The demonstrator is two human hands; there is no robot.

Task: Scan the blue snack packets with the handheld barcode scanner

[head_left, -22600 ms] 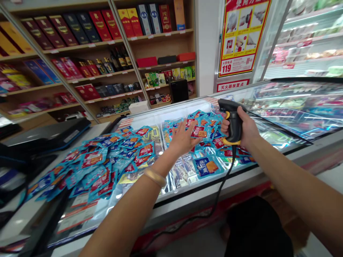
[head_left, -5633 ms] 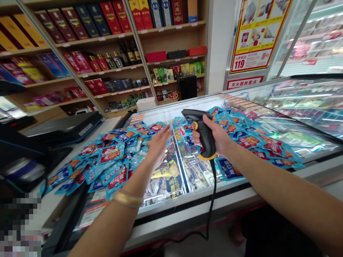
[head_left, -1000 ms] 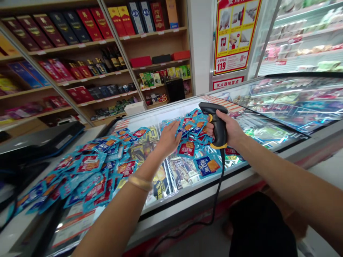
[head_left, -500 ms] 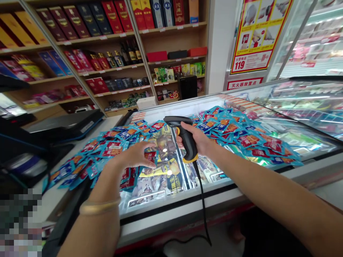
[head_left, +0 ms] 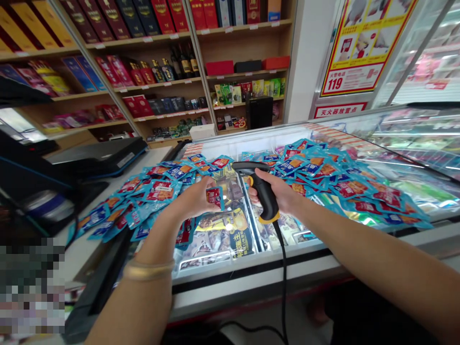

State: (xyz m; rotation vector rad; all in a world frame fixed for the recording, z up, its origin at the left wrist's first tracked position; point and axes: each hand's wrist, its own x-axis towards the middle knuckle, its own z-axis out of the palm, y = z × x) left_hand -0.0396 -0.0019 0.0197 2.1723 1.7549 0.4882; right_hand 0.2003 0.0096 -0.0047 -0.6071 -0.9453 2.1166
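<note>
My right hand (head_left: 283,194) grips a black barcode scanner (head_left: 260,189) with a yellow trim, its head pointing left, its cable (head_left: 283,278) hanging down over the freezer's front. My left hand (head_left: 196,199) is closed on a small blue and red snack packet (head_left: 214,196), held up just left of the scanner's head. Both hands hover over the glass lid of a chest freezer (head_left: 230,287). A heap of the same packets (head_left: 143,196) lies to the left, another heap (head_left: 341,179) to the right.
A black cash register and screen (head_left: 82,163) stand on the counter at the left. Wooden shelves (head_left: 172,81) with boxes and bottles fill the back wall. A red and yellow poster (head_left: 359,43) hangs at the right, beside a glass display fridge (head_left: 424,72).
My left hand has lifted a packet from beside the left heap and raised it toward the scanner. The right hand with the scanner has shifted slightly right.
</note>
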